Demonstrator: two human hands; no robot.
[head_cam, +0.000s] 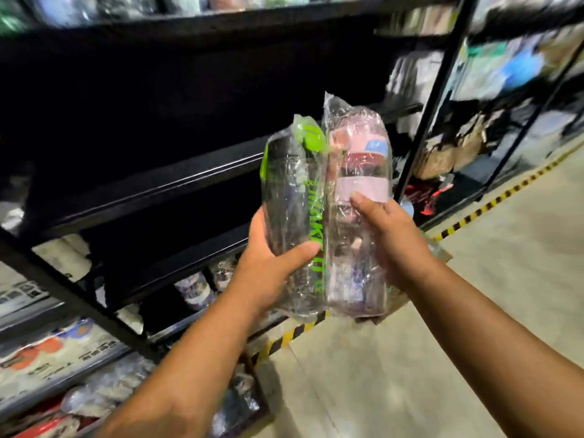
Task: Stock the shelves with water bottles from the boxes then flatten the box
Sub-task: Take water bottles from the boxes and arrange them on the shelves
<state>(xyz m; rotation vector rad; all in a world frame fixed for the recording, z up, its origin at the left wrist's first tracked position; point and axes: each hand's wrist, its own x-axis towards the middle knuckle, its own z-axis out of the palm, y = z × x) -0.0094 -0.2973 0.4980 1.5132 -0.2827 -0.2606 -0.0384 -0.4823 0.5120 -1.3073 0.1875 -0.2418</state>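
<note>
Bottles in plastic wrap, green one [292, 197] gripped by the left hand [268, 263], pink one [357, 216] by the right hand [392, 241], held touching near the dark middle shelf [151, 184], so stocking's unfinished and no box in sight.

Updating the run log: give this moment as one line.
left hand: holds green-black bottle | right hand: holds pink bottle | both: plastic-wrapped, side by side, before black shelf
</note>
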